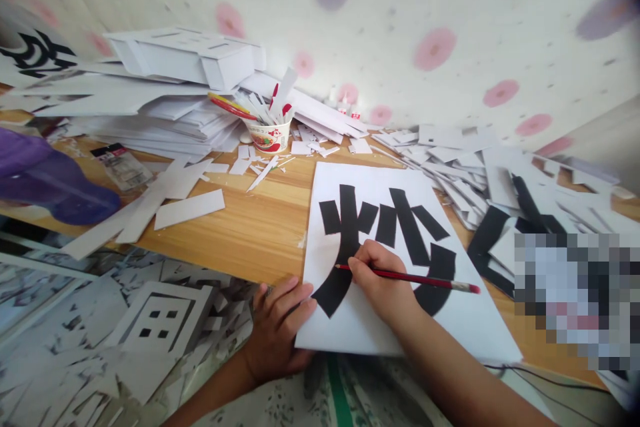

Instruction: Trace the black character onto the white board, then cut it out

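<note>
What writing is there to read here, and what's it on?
"炒", black on the white sheet, partly covered by the right hand.
Paper cup: print too blurred.
Small bottles: red labels too small.
Clear packet: too blurred.
Black shapes, far left: too unclear to read.

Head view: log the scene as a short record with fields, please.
Right hand: holding red pencil, tip at the black character
Left hand: fingers at the white sheet, near its lower left corner
Sheet: on the wooden table, bearing the character
Behind: tub of tools, white box
Hidden: part of the character, under the right hand
</note>
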A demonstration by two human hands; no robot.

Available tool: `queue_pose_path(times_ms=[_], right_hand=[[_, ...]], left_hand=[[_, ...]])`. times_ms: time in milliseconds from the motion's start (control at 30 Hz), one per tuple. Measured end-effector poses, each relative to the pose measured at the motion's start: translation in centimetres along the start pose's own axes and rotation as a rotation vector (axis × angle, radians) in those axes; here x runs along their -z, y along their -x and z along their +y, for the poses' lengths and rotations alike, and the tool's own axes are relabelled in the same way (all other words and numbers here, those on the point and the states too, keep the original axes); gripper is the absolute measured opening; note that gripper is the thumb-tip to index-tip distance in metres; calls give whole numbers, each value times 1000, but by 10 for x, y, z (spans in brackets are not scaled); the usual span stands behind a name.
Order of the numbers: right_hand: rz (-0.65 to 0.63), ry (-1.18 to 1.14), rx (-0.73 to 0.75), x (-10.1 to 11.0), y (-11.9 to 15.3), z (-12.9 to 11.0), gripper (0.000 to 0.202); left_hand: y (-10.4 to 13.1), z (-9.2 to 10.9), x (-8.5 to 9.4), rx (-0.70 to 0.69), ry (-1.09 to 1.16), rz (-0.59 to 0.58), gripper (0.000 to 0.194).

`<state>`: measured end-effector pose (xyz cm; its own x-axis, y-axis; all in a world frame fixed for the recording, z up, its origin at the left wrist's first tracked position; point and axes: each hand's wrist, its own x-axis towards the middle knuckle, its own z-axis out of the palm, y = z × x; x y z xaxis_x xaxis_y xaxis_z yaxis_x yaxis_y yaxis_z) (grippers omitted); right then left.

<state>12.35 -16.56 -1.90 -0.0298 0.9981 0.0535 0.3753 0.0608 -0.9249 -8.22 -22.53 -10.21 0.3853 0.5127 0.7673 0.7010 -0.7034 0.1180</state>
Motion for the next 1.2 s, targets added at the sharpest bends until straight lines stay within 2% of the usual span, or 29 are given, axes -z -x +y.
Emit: queue_pose_path(times_ms=[100, 233, 333, 533, 833, 1200], right_hand=[[-90, 15, -3, 6, -12, -6, 22], [-285, -21, 101, 15, -31, -13, 20], [-343, -62, 127, 19, -40, -11, 22], [-301, -80, 125, 18, -37, 2, 25], [-218, -46, 114, 18, -38, 3, 23], [-233, -134, 57, 20, -38, 4, 23]], left_hand=[[0, 0, -1, 11, 15, 9, 33], [1, -1, -3, 16, 14, 21, 34], [1, -1, -2, 15, 4, 11, 34], [3, -2, -2, 7, 5, 15, 32], [4, -3, -7, 6, 30, 48, 32], [6, -6, -7, -24, 27, 29, 35]])
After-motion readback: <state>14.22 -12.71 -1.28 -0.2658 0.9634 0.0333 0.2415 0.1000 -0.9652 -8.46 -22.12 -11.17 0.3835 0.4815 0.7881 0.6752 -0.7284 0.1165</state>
